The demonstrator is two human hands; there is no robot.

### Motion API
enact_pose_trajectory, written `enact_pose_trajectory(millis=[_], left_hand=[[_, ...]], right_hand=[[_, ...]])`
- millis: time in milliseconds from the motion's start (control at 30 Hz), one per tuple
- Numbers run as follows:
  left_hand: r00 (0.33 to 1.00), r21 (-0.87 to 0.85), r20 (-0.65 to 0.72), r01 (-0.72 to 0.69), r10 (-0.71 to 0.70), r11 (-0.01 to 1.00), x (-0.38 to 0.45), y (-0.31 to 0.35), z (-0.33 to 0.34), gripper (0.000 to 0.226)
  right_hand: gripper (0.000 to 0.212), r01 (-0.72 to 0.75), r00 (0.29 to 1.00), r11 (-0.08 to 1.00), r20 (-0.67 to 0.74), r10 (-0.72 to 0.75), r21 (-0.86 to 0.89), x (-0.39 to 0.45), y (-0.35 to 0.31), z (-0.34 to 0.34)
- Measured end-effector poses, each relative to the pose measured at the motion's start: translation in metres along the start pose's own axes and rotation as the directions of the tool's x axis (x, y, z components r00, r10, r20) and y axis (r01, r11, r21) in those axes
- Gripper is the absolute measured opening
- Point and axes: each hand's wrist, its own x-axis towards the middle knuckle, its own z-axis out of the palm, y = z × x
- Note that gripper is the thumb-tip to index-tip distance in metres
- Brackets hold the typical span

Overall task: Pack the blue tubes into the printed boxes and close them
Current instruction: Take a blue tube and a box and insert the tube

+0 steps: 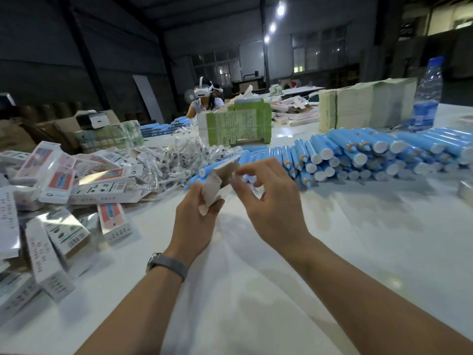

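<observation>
Just left of the tube pile [358,155]: one printed box [217,190], end open, gripped in the curled left hand [197,221], with a blue tube [217,166] seemingly part-way in. The tube's long axis ran roughly level, white cap pointing away from the pile. The right hand [271,201] was half-curled at the flap, its pinch not discernible; any tilt risked the tube sliding out, or the flap buckling against it.

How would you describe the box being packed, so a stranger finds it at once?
On the white table, look between the heap of printed boxes at left and the stacked blue tubes at right. The box is in the left hand: alone off the table, flap open, brown inside showing.
</observation>
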Motion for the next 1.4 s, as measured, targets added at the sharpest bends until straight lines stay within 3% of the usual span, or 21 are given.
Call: enact_pose_trajectory(millis=[167,267,333,400,500,633,800,900,1133,1400], left_hand=[[0.999,-0.002,0.035,-0.013,0.013,1.000,-0.001,-0.002,0.000,0.023],[0.998,-0.013,0.066,-0.016,0.017,1.000,-0.001,-0.003,-0.001,0.048],[0.996,-0.027,0.092,-0.002,0.004,1.000,0.000,-0.005,0.000,0.050],[0.992,-0.085,0.127,0.016,-0.005,0.996,0.000,-0.007,0.001,0.037],[0.988,-0.199,0.156,0.032,0.000,0.979,-0.001,-0.004,0.001,0.024],[0.984,-0.269,0.172,0.002,0.046,0.963,0.000,-0.003,0.001,0.024],[0.966,-0.467,0.245,0.042,0.084,0.883,-0.011,0.009,0.005,0.029],[0.977,-0.564,0.167,-0.014,0.131,0.826,-0.015,0.024,0.004,0.039],[0.975,-0.526,0.045,-0.161,0.217,0.835,-0.018,0.043,-0.002,0.046],[0.973,-0.500,0.027,-0.187,0.230,0.846,-0.015,0.045,-0.004,0.040]], right_hand=[[0.021,-0.013,0.989,0.993,0.144,0.031,-0.120,-0.004,0.004,0.001],[0.019,-0.020,0.979,0.986,0.197,0.053,-0.166,-0.007,0.007,0.003],[0.028,-0.002,0.986,0.994,0.168,0.020,-0.105,-0.005,0.009,0.004],[0.040,-0.020,0.990,0.999,0.137,0.016,0.031,0.000,0.010,0.002],[0.051,-0.117,0.971,0.981,0.224,0.081,0.153,0.014,0.012,-0.001],[0.041,-0.193,0.961,0.927,0.252,0.113,0.320,0.014,0.015,0.002],[0.033,-0.125,0.985,0.891,0.160,0.060,0.436,0.011,0.010,0.000],[0.026,-0.104,0.989,0.879,0.138,0.045,0.465,0.013,0.006,-0.001],[0.023,-0.144,0.984,0.895,0.159,0.083,0.423,0.017,0.000,-0.003],[0.025,-0.154,0.981,0.912,0.171,0.094,0.381,0.015,-0.002,0.000]])
